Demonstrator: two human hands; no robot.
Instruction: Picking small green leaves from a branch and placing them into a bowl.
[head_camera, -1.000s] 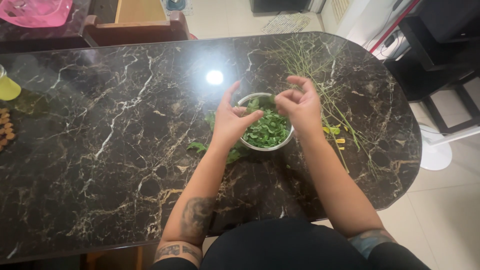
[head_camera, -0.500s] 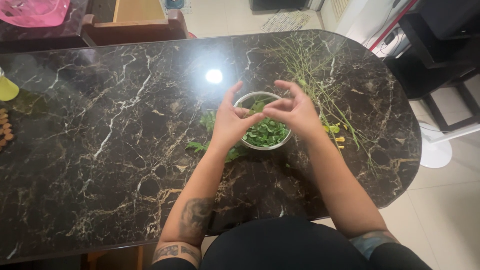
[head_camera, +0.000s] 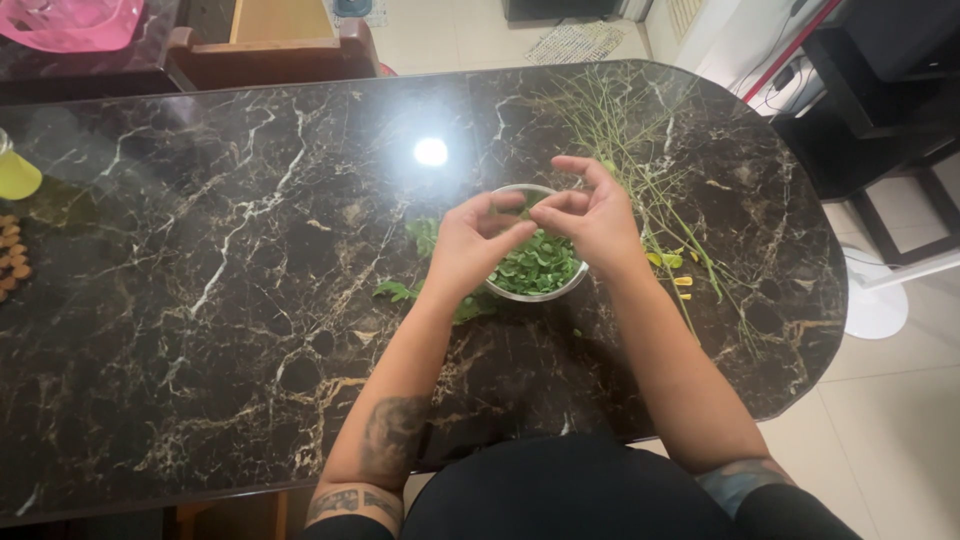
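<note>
With both fingertips pinched together on a thin green sprig, the left hand (head_camera: 468, 245) and right hand (head_camera: 590, 215) do best plucking directly above the small round metal bowl of green leaves (head_camera: 535, 268), so leaves miss the dark marble bench (head_camera: 200, 300).

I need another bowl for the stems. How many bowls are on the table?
1. The bowl of green leaves sits mid-table, under both hands, with bare stems just right of it. Other bowls may lie out of view.

Domestic dining area in a home. Indicators: a dark marble-patterned tabletop (head_camera: 250, 300) with rounded end; a wooden chair (head_camera: 270, 45) at its far edge; pale tiled floor (head_camera: 900, 440) beyond its right end; a white pedestal fan base (head_camera: 875, 305) on that floor.
</note>
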